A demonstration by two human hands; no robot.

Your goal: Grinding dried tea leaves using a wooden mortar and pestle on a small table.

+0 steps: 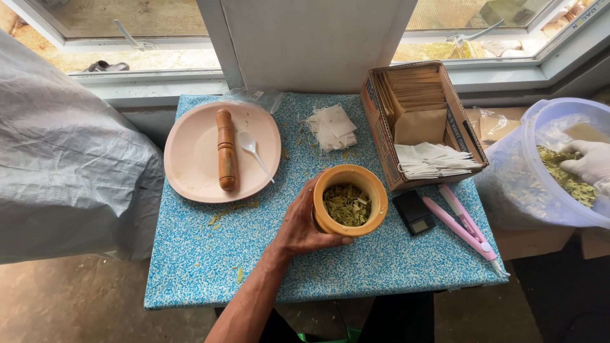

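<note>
My left hand (298,225) is bare and wraps around the side of a yellow wooden mortar cup (375,190) standing on the blue speckled table (203,254). Dried green leaves (346,204) fill the cup. At the far right my right hand (588,162), in a white glove, reaches into a clear plastic tub (527,190). Its fingers curl into the tub's loose dried leaves (569,181).
A pink plate (190,159) holds a wooden pestle (225,149) and a white plastic spoon (254,151). White paper sachets (330,127) lie behind the cup. A cardboard box (381,133) holds brown envelopes and more sachets. A small black scale (413,213) and pink sealing tongs (464,222) lie at the right.
</note>
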